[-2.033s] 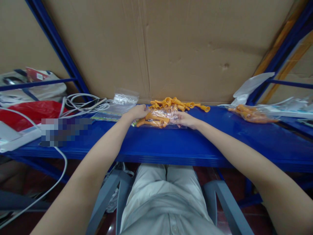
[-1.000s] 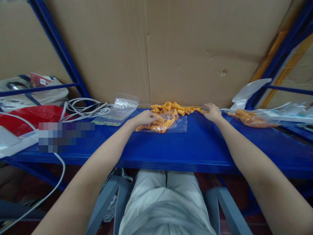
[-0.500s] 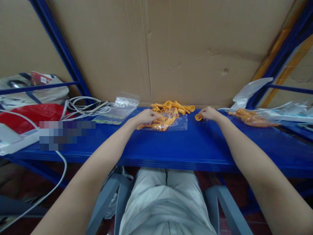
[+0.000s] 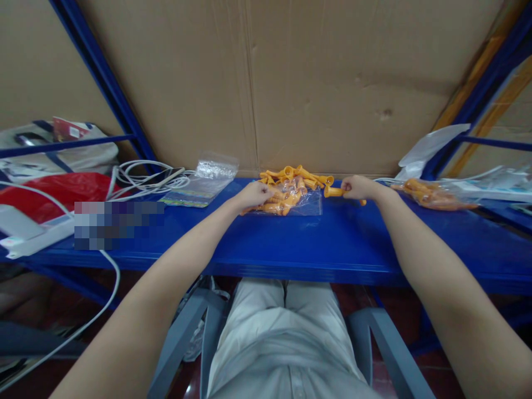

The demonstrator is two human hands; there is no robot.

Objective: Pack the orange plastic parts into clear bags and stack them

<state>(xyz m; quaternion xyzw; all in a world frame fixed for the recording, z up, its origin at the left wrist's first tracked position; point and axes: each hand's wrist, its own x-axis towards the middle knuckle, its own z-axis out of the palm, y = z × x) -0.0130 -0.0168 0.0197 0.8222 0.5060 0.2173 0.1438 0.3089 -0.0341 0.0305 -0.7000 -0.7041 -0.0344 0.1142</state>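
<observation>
Right hand (image 4: 358, 189) clenched round orange funnel-ended piece (image 4: 333, 192), just right of pile. Left hand (image 4: 254, 195) pinching clear bag (image 4: 313, 206) at left end, orange bits inside. Loose pile (image 4: 305, 174) right behind bag — could get knocked and scatter if right hand sweeps past. Bag looks flimsy too; loose left grip might let stuff spill. Blue surface (image 4: 291, 244) otherwise: filled bag (image 4: 428, 197) off right, white cables (image 4: 158, 177) and red plastic (image 4: 75, 185) left. Cardboard wall (image 4: 332, 83) behind, blue frame posts (image 4: 103, 83) either side.
</observation>
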